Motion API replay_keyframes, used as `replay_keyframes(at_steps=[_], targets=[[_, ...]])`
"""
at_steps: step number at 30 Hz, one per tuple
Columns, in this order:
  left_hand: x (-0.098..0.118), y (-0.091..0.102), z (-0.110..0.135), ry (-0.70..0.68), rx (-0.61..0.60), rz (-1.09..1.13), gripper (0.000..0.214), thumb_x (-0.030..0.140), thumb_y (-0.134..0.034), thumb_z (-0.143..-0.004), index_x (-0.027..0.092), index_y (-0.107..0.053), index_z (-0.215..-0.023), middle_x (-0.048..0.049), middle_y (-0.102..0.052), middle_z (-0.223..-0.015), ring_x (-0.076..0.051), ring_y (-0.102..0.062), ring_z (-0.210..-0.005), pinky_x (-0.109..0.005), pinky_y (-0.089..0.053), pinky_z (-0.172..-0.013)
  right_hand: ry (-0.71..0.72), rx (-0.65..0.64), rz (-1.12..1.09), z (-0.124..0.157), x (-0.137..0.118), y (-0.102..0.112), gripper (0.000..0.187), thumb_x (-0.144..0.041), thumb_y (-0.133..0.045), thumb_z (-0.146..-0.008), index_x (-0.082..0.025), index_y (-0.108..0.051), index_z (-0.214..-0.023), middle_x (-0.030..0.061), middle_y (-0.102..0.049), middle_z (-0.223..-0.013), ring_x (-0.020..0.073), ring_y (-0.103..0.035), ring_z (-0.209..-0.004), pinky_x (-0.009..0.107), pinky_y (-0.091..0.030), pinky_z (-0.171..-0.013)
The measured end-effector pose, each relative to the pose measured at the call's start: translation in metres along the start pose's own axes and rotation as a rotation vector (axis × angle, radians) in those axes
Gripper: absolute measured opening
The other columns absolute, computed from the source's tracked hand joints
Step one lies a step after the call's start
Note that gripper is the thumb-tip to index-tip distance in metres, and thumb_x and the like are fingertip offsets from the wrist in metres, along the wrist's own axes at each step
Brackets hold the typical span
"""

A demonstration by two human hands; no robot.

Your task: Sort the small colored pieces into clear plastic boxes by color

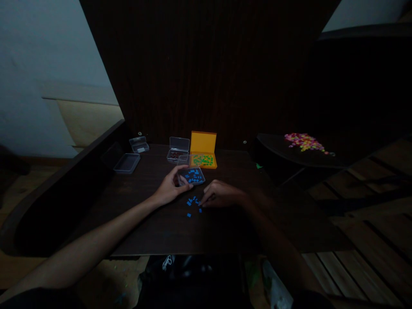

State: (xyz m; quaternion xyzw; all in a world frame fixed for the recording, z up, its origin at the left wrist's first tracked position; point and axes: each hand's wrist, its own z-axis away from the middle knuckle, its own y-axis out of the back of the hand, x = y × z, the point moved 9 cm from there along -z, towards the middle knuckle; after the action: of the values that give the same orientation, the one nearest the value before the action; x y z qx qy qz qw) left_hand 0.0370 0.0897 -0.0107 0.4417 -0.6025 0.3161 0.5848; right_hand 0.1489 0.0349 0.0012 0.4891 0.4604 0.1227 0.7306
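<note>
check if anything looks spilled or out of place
Small blue rectangular pieces lie scattered by the right hand, outside the clear plastic box the left hand holds. One tiny green item, seemingly stray, lies at the right of the dark wooden table, away from the green pieces in the yellow box.

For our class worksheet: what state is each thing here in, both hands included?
Left hand: gripping held box
Held box: open, blue pieces inside
Right hand: at loose blue pieces; grip unclear
Loose blue pieces: scattered
Yellow box: open, green pieces inside
Middle clear box: open, dark pieces inside
Small clear box: open
Left clear box: seems open
Colorful pieces: heaped
</note>
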Motion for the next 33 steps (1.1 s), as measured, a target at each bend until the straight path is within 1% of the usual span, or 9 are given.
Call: replay_keyframes(at_steps=[3,8,13,21,26,30,33], targets=[[0.000,0.000,0.000,-0.001,-0.002,0.001,0.070,0.030,-0.077,-0.065,0.016,-0.044,-0.125,0.0039,-0.060,-0.069,-0.014,-0.059,-0.065,-0.029,-0.047,-0.069,-0.011,0.021,0.009,0.000,0.001,0.001,0.019,-0.020,-0.064,-0.080,-0.018,-0.076,-0.094,0.0023,-0.071,-0.077,0.0089,-0.057,-0.060,0.019,-0.038,-0.058],[-0.001,0.001,0.000,0.000,0.002,0.007,0.070,0.030,-0.077,-0.065,0.016,-0.044,-0.125,0.0033,-0.060,-0.071,-0.013,-0.059,-0.066,-0.028,-0.047,-0.070,-0.079,0.012,0.000,-0.002,0.008,-0.002,0.019,-0.020,-0.066,-0.077,-0.018,-0.076,-0.094,-0.0001,-0.068,-0.070,0.0084,-0.056,-0.059,0.019,-0.037,-0.059],[0.000,0.001,0.000,0.000,0.005,0.008,0.070,0.030,-0.077,-0.065,0.016,-0.044,-0.125,0.0035,-0.060,-0.071,-0.013,-0.059,-0.066,-0.028,-0.047,-0.070,-0.103,0.020,-0.004,-0.004,0.008,-0.004,0.019,-0.022,-0.066,-0.076,-0.019,-0.075,-0.092,-0.0026,-0.063,-0.063,0.0081,-0.053,-0.057,0.019,-0.035,-0.058],[-0.001,0.000,0.000,0.008,-0.001,-0.007,0.070,0.031,-0.076,-0.066,0.017,-0.043,-0.126,0.0043,-0.060,-0.070,-0.014,-0.059,-0.066,-0.030,-0.047,-0.071,-0.107,-0.009,0.074,-0.005,0.007,-0.007,0.020,-0.019,-0.064,-0.075,-0.021,-0.074,-0.093,-0.0041,-0.062,-0.065,0.0083,-0.054,-0.059,0.019,-0.035,-0.061],[0.000,0.000,0.000,0.005,-0.005,-0.004,0.070,0.031,-0.076,-0.066,0.017,-0.043,-0.126,0.0041,-0.060,-0.070,-0.014,-0.060,-0.067,-0.030,-0.048,-0.071,-0.106,-0.018,0.112,-0.005,0.003,-0.006,0.016,-0.020,-0.064,-0.075,-0.021,-0.072,-0.088,-0.0040,-0.062,-0.065,0.0088,-0.055,-0.060,0.020,-0.034,-0.061],[0.001,0.001,0.000,-0.003,0.002,-0.013,0.070,0.031,-0.076,-0.066,0.016,-0.043,-0.126,0.0038,-0.060,-0.070,-0.014,-0.061,-0.067,-0.031,-0.048,-0.073,-0.115,-0.030,0.141,-0.005,0.002,-0.007,0.022,-0.025,-0.068,-0.073,-0.022,-0.070,-0.095,-0.0045,-0.062,-0.066,0.0095,-0.055,-0.061,0.020,-0.033,-0.060],[0.002,0.001,0.000,-0.010,0.010,-0.013,0.069,0.030,-0.076,-0.067,0.015,-0.043,-0.126,0.0038,-0.061,-0.070,-0.014,-0.060,-0.066,-0.031,-0.049,-0.073,-0.106,-0.058,0.150,-0.004,0.000,-0.009,0.026,-0.026,-0.068,-0.072,-0.023,-0.069,-0.097,-0.0044,-0.063,-0.068,0.0099,-0.055,-0.062,0.021,-0.032,-0.061]])
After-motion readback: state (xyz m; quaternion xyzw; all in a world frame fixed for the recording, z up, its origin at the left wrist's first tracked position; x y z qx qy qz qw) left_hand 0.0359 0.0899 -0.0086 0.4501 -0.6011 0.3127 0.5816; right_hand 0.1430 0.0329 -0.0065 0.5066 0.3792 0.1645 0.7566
